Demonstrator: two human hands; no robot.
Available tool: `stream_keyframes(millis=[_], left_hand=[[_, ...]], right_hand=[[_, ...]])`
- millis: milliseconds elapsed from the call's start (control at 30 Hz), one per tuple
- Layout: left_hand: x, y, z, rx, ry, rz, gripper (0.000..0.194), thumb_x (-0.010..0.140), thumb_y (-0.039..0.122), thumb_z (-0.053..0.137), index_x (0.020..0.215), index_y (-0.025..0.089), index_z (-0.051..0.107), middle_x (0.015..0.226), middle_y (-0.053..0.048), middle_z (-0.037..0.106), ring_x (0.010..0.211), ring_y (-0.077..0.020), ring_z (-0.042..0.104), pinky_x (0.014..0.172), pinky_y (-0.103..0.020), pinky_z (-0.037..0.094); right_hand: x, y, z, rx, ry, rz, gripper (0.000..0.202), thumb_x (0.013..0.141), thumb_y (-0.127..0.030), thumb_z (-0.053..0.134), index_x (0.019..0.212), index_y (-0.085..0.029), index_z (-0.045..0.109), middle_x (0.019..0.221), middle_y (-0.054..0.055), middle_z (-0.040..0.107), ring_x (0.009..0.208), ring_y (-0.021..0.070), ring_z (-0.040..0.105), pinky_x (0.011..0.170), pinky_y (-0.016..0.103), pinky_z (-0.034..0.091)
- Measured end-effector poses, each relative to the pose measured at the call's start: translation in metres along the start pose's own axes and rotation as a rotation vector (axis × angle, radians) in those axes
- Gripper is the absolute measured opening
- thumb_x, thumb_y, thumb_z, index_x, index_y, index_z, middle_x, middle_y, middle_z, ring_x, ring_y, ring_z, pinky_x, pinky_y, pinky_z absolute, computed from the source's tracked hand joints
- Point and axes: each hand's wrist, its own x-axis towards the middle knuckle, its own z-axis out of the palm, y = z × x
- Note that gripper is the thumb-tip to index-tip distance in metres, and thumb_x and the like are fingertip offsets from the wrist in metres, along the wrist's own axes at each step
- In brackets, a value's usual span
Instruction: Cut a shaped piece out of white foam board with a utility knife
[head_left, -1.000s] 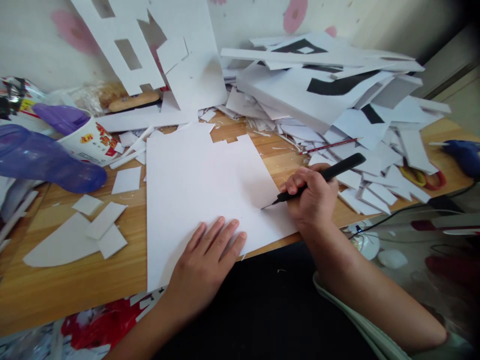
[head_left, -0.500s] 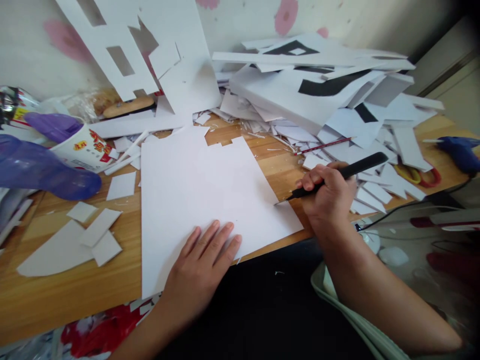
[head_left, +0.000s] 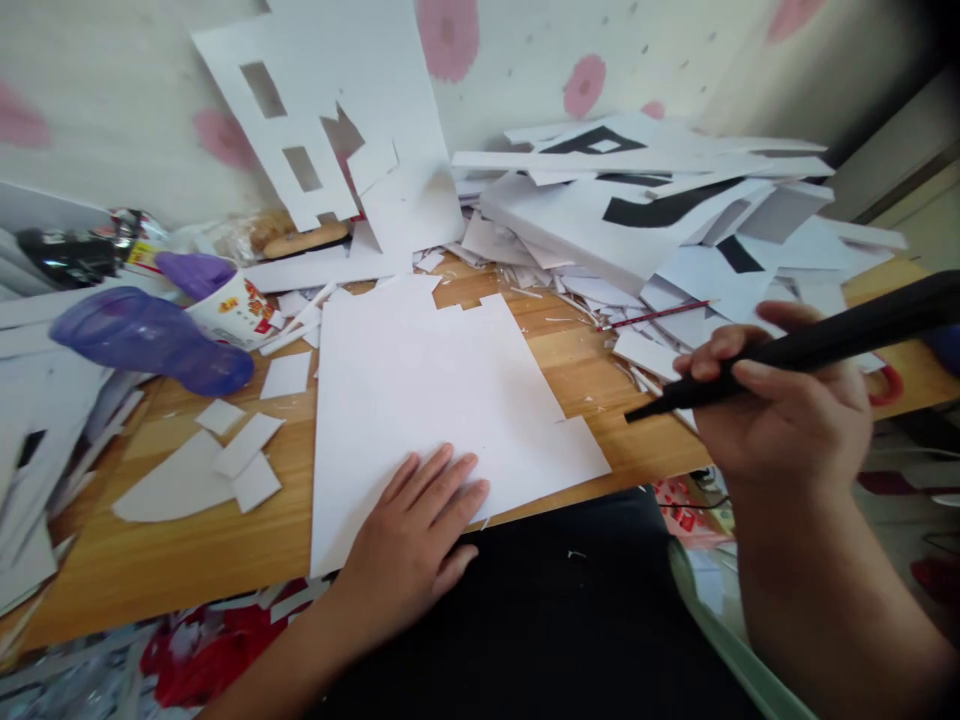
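A large white foam board (head_left: 420, 390) lies on the wooden table, with notches cut in its far edge and a small cut at its right edge. My left hand (head_left: 427, 510) rests on the board's near edge, palm down with fingers spread. Raised right of the board, my right hand (head_left: 787, 400) grips a black craft knife (head_left: 832, 335). Its tip points left, over bare table and apart from the board; the blade itself is hard to make out.
White cut-out panels (head_left: 397, 200) lean against the wall. Heaped foam offcuts (head_left: 570, 220) and a red pencil (head_left: 660, 314) lie at the back right. To the left are a blue-purple bottle (head_left: 150, 335), a paper cup (head_left: 236, 310) and loose white pieces (head_left: 180, 480).
My right hand has lifted the craft knife off the board's right edge and moved it right, towards me. My left hand stays on the board. The view has shifted slightly.
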Motion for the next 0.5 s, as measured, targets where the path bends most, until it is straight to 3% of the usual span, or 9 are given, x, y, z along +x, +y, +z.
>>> stream_keyframes(millis=[100,167,233,300,400,500], left_hand=[[-0.011,-0.011,-0.014,-0.081,0.100,-0.087,0.037,0.089,0.028,0.059,0.125,0.018,0.058,0.130,-0.011,0.063,0.124,-0.0264,0.056,0.104,-0.047,0.048],[-0.024,-0.026,-0.024,-0.049,0.215,-0.267,0.033,0.090,0.027,0.058,0.122,0.020,0.059,0.126,-0.010,0.064,0.116,-0.0243,0.061,0.100,-0.042,0.050],[-0.040,-0.044,-0.029,0.032,0.271,-0.478,0.030,0.090,0.031,0.057,0.119,0.022,0.060,0.126,-0.010,0.063,0.113,-0.0269,0.062,0.098,-0.046,0.051],[-0.054,-0.061,-0.031,0.089,0.234,-0.617,0.032,0.090,0.037,0.055,0.118,0.023,0.059,0.129,-0.011,0.060,0.116,-0.0315,0.060,0.095,-0.051,0.052],[-0.065,-0.073,-0.026,0.061,0.170,-0.675,0.034,0.090,0.038,0.052,0.121,0.024,0.058,0.132,-0.012,0.058,0.118,-0.0324,0.059,0.092,-0.051,0.053],[-0.063,-0.071,-0.020,-0.055,0.245,-0.695,0.032,0.089,0.034,0.053,0.120,0.024,0.060,0.133,-0.011,0.057,0.117,-0.0300,0.059,0.091,-0.049,0.055]], right_hand=[[-0.010,-0.002,-0.006,-0.470,-0.328,0.104,0.028,0.067,-0.024,0.071,0.095,-0.025,0.069,0.073,0.001,0.067,0.057,0.0168,0.059,0.053,0.030,0.045],[-0.017,-0.001,-0.012,-0.859,-0.554,0.107,0.021,0.071,-0.032,0.072,0.091,-0.025,0.070,0.078,0.002,0.069,0.063,0.0184,0.062,0.057,0.030,0.045],[-0.024,0.003,-0.016,-1.146,-0.679,0.065,0.016,0.076,-0.036,0.067,0.087,-0.025,0.069,0.077,0.002,0.069,0.066,0.0198,0.063,0.059,0.031,0.044],[-0.029,0.007,-0.017,-1.314,-0.719,0.059,0.017,0.078,-0.039,0.062,0.086,-0.025,0.067,0.073,0.003,0.068,0.064,0.0206,0.062,0.057,0.031,0.042],[-0.035,0.011,-0.014,-1.421,-0.730,0.129,0.019,0.079,-0.042,0.059,0.084,-0.024,0.065,0.072,0.003,0.067,0.063,0.0213,0.062,0.056,0.030,0.041],[-0.038,0.010,-0.007,-1.420,-0.715,0.235,0.024,0.080,-0.045,0.056,0.083,-0.023,0.065,0.071,0.003,0.068,0.063,0.0220,0.063,0.056,0.030,0.041]])
